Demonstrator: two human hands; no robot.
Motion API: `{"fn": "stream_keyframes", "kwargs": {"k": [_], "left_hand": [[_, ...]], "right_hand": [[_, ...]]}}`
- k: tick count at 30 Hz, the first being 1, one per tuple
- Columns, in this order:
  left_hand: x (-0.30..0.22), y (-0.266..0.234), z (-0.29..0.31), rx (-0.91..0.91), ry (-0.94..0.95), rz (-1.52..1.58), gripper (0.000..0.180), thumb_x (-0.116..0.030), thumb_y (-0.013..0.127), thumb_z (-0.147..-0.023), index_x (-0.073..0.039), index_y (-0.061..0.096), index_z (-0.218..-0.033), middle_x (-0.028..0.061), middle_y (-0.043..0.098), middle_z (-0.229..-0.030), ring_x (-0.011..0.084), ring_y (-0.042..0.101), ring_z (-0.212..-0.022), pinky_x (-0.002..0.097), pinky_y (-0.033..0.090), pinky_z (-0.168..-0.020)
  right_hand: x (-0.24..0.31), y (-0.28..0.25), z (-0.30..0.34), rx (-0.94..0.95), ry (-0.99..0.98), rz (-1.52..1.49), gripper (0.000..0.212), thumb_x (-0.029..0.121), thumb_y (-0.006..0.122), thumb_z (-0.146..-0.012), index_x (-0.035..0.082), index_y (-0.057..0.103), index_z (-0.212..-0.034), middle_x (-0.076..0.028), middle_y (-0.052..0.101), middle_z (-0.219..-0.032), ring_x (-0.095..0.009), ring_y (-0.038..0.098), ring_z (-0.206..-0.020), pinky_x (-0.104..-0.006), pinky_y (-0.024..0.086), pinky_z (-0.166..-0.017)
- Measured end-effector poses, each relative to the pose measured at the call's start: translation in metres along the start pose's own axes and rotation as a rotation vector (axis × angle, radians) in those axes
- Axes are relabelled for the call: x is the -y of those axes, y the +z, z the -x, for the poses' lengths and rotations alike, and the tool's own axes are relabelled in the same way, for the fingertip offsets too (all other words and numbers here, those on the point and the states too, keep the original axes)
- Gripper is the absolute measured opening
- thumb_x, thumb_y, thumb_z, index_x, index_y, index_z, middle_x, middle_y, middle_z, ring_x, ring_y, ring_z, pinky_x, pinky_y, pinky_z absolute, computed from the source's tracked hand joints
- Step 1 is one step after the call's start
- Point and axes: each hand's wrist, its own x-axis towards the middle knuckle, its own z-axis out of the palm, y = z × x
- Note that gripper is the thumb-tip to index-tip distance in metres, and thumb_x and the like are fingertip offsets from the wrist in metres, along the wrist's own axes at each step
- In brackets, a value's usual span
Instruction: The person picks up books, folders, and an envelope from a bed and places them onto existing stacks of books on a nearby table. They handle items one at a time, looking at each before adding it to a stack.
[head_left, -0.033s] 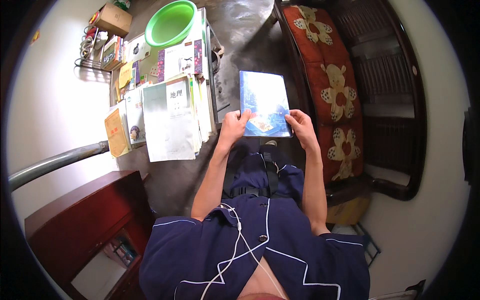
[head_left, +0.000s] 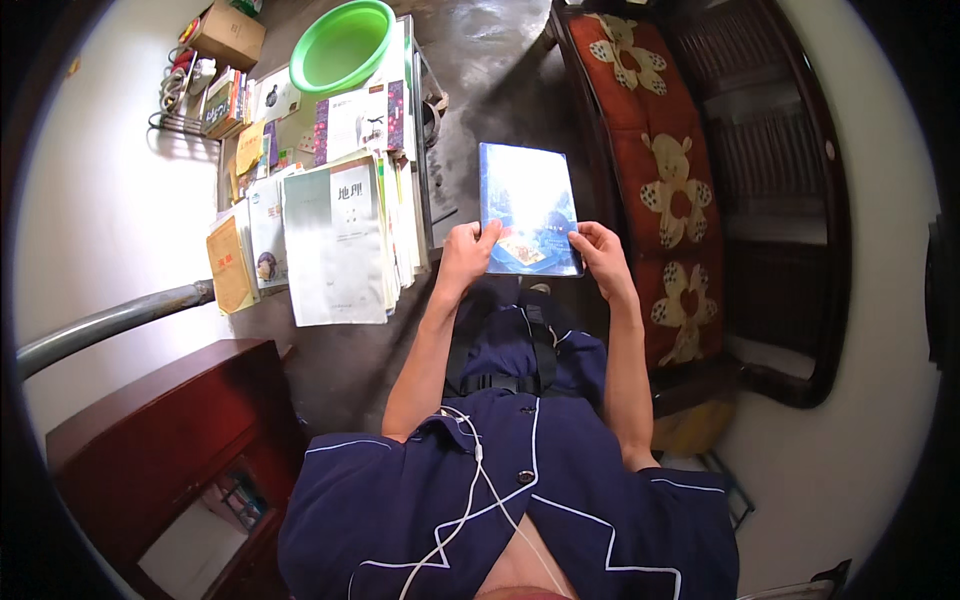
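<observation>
A thin blue book with a glossy cover is held out in front of me, its upper part washed out by glare. On its lower left edge my left hand is closed, thumb lying over the cover. My right hand pinches the lower right edge, with the thumb on the front. The fingers behind the book are hidden. To the left of it, a grey-and-white textbook lies on top of a pile of books and papers at the near end of the table.
A green basin stands on the table's far end, near a row of upright books and a cardboard box. At right is a dark wooden bench with a red patterned cushion. A metal rail and red-brown wooden cabinet are at left.
</observation>
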Motion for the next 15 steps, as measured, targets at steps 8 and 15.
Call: {"fn": "stream_keyframes", "kwargs": {"k": [8, 15], "left_hand": [[0.037, 0.019, -0.041, -0.163, 0.097, -0.144, 0.046, -0.037, 0.058, -0.091, 0.006, 0.065, -0.075, 0.0217, 0.063, -0.066, 0.0309, 0.064, -0.061, 0.041, 0.046, -0.057], [-0.016, -0.001, -0.114, -0.283, 0.147, -0.003, 0.048, -0.038, 0.056, -0.091, 0.006, 0.065, -0.075, 0.0237, 0.065, -0.073, 0.0343, 0.067, -0.068, 0.0419, 0.048, -0.06]], "right_hand": [[-0.03, -0.011, -0.07, -0.009, -0.171, 0.283, 0.02, 0.011, 0.062, -0.091, -0.008, 0.061, -0.099, -0.004, 0.064, -0.081, -0.008, 0.057, -0.073, -0.0224, 0.046, -0.066], [0.035, 0.0, -0.168, 0.099, -0.231, 0.259, 0.02, 0.011, 0.062, -0.092, -0.006, 0.06, -0.1, -0.003, 0.064, -0.084, -0.006, 0.056, -0.074, -0.0214, 0.045, -0.067]]}}
